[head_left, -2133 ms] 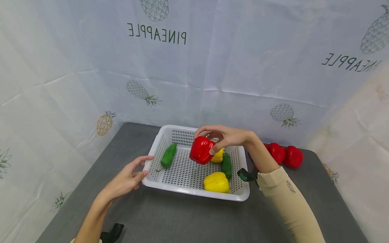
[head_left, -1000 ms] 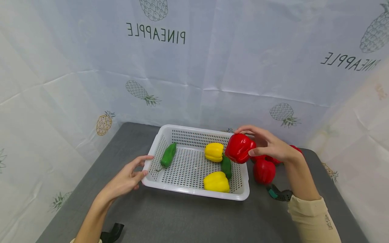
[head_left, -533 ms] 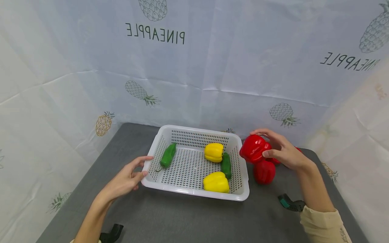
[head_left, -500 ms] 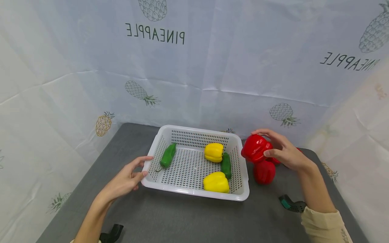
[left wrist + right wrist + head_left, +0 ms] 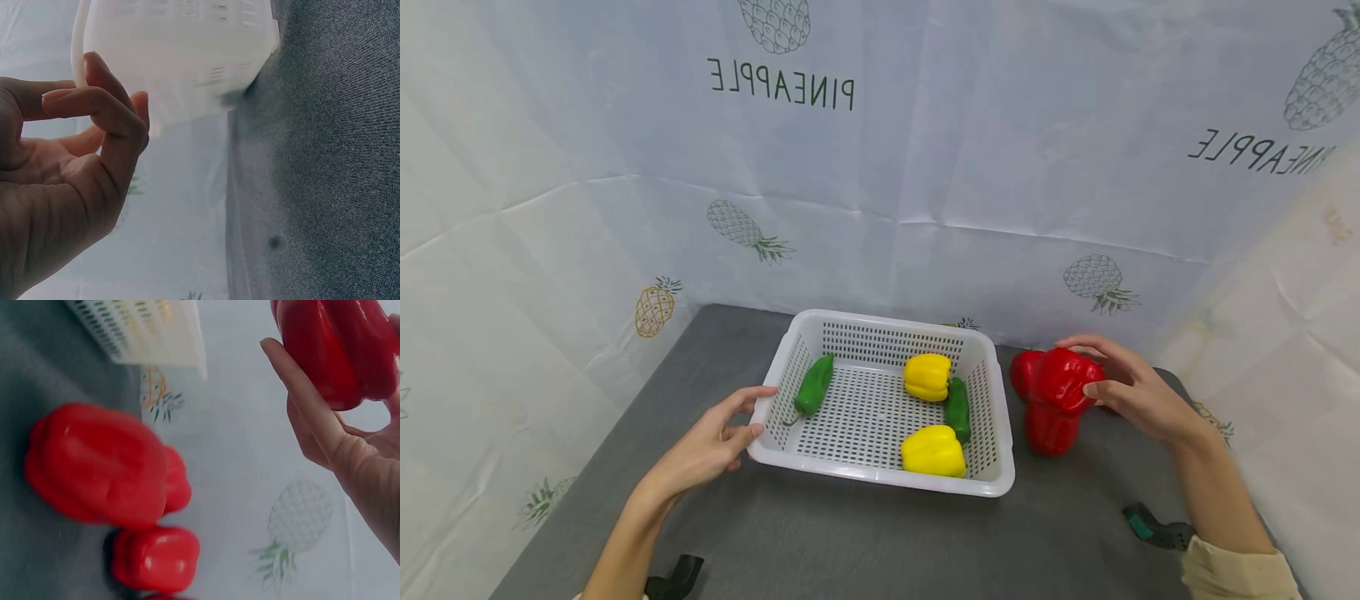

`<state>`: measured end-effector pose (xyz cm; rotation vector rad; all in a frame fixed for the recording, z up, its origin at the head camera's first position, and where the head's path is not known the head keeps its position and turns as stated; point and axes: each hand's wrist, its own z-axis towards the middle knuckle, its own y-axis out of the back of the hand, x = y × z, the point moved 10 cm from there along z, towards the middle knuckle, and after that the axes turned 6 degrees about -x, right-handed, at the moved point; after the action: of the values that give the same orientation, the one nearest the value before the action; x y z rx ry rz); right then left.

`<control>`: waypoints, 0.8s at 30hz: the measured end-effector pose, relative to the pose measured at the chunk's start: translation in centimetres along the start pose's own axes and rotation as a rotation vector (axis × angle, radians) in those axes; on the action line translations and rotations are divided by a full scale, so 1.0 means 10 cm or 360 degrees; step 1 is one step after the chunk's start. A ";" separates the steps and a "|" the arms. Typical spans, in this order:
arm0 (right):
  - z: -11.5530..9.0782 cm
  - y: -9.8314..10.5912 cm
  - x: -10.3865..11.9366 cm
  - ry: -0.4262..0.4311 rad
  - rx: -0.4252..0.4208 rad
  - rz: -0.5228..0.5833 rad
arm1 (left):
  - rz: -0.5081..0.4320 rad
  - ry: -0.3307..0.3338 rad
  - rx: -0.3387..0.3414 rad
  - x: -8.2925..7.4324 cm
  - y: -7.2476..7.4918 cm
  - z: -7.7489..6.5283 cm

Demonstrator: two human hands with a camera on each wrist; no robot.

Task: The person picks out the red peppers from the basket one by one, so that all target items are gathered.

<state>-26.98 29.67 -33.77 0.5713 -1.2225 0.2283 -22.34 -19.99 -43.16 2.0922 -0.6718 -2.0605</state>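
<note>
My right hand (image 5: 1142, 398) grips a glossy red bell pepper (image 5: 1063, 379) between thumb and fingers, to the right of the white basket (image 5: 880, 477). In the right wrist view this pepper (image 5: 340, 350) is held up off the table. Other red bell peppers, such as the front one (image 5: 1051, 429), lie just below and behind it. My left hand (image 5: 707, 437) holds the basket's left rim with thumb and fingertips; in the left wrist view its other fingers (image 5: 119, 125) curl beside the basket wall.
Inside the basket are two yellow bell peppers (image 5: 927, 377), a green pepper (image 5: 815, 385) at the left and a dark green one (image 5: 957, 409) at the right. The grey table (image 5: 865, 550) ends at a pineapple-print curtain (image 5: 880, 167).
The right hand has carried the red bell pepper from over the basket to the right, above the other red peppers. The left hand and basket have stayed in place.
</note>
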 end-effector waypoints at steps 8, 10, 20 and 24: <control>-0.23 0.19 -0.17 -0.0091 -0.0039 -0.0030 | -0.0002 -0.0004 0.0006 0.00 0.00 0.00; -0.30 0.26 -0.23 -0.0114 -0.0070 -0.0046 | -0.0005 -0.0001 0.0007 0.00 0.00 0.00; -0.56 0.49 -0.45 -0.0303 -0.0145 -0.0104 | -0.0030 -0.0011 0.0015 -0.02 -0.02 0.00; -0.63 0.52 -0.52 -0.0329 -0.0121 -0.0112 | -0.0023 -0.0010 0.0013 -0.01 -0.02 0.01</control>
<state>-26.05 38.05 -38.54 0.5809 -1.4023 0.0635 -22.37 -19.77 -43.11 2.1020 -0.6691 -2.0759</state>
